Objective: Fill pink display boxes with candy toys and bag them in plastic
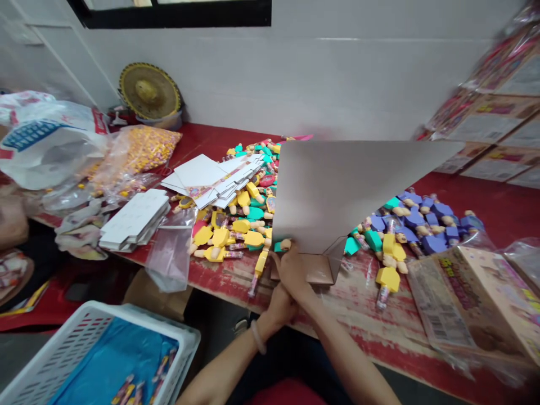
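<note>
"So, what are the hands doing?"

"Both pinch the lower edge of a tilted card sheet, the left hand just below the right hand."

"What lies beyond?"

"Yellow and teal candy toys heaped on the red table, purple candy toys right of the sheet, flat white cartons left."

Small pkg workshop: red workbench w/ piled candy toys, flat cartons, stacked printed boxes.

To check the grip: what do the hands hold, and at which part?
The right hand grips a cardboard box blank at its lower edge; the contact of the left hand is unclear.
</note>
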Demonstrator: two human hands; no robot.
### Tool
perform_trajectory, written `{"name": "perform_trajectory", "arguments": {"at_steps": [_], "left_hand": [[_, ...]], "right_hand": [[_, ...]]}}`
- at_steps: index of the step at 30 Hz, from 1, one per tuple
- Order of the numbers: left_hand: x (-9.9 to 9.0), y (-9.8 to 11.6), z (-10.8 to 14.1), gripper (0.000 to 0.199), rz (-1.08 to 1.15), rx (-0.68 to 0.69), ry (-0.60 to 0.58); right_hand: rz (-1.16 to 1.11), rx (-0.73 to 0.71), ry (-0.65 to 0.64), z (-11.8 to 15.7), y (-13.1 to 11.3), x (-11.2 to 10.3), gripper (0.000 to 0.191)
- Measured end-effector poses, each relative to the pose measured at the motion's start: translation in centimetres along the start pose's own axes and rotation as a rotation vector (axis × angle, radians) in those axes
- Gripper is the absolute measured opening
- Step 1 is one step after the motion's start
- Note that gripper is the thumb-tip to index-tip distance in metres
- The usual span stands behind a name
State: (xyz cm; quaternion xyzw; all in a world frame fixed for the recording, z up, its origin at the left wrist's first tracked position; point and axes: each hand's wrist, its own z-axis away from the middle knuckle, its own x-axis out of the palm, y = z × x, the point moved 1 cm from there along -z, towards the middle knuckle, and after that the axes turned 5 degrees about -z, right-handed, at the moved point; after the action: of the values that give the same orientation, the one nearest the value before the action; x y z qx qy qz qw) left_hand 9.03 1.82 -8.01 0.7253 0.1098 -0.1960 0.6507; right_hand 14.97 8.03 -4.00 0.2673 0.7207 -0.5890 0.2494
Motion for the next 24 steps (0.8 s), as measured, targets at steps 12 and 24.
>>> {"name": "perform_trajectory", "arguments": {"at_steps": [12, 24], "left_hand": [[-9.2, 7.8, -9.0, 0.033, 0.287, 0.184, 0.318], [-8.5, 6.3, -10.8, 0.036, 0.534, -0.021, 0.146]], "right_hand": [[0.302, -0.135, -0.154, -1.0, -1.6, -5.1, 0.043], [0.429, 0.249, -0.210, 1.0, 6.0, -8.1, 0.025]]}}
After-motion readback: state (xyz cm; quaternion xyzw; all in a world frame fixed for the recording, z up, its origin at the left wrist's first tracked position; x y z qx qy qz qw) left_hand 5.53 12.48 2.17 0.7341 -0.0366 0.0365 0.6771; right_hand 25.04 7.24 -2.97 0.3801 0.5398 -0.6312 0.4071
